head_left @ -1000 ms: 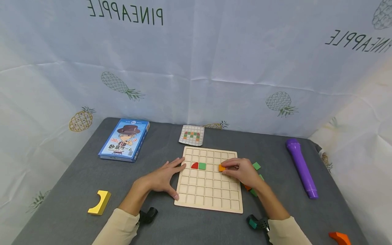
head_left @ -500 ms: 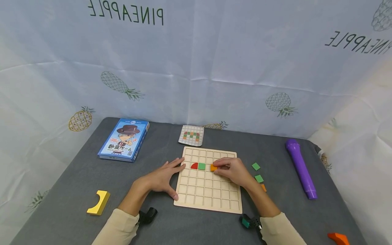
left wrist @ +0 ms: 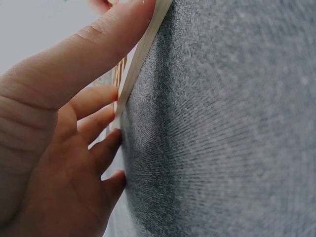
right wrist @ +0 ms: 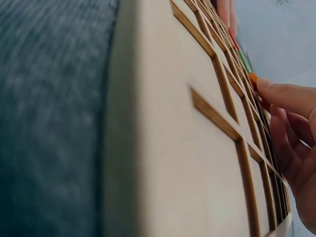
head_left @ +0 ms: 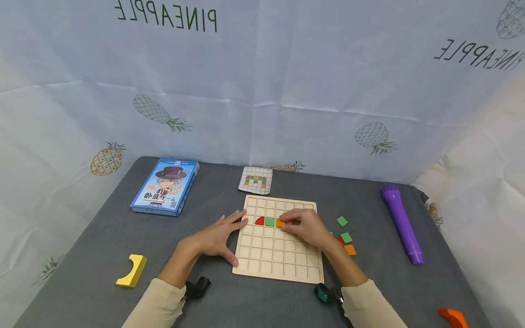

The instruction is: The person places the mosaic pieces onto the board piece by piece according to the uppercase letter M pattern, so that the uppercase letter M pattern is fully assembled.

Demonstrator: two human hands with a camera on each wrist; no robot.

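Observation:
A pale wooden grid board point(head_left: 279, 262) lies on the dark grey table. My left hand point(head_left: 216, 237) rests against its left edge, fingers spread, with the thumb point(left wrist: 94, 52) near the front corner. Between thumb and fingertips, my right hand point(head_left: 306, 226) pinches an orange square tile point(head_left: 280, 222) at a cell of the board. In the right wrist view the orange tile point(right wrist: 253, 77) looks slightly raised at one side. Directly left of it sit a green square tile point(head_left: 269, 221) and a red quarter-round tile point(head_left: 260, 221), both in the same row.
Behind the board lies a pattern card point(head_left: 255, 181). Loose tiles, including a green one point(head_left: 346, 238) and an orange one point(head_left: 350, 249), lie right of it. Around them are a blue box point(head_left: 166, 187), yellow block point(head_left: 132, 271), purple microphone-shaped object point(head_left: 402, 223) and orange piece point(head_left: 453, 316).
My right hand has moved left across the board with the orange tile, up to the green tile. More loose tiles show beside the right forearm. My left hand has stayed at the edge.

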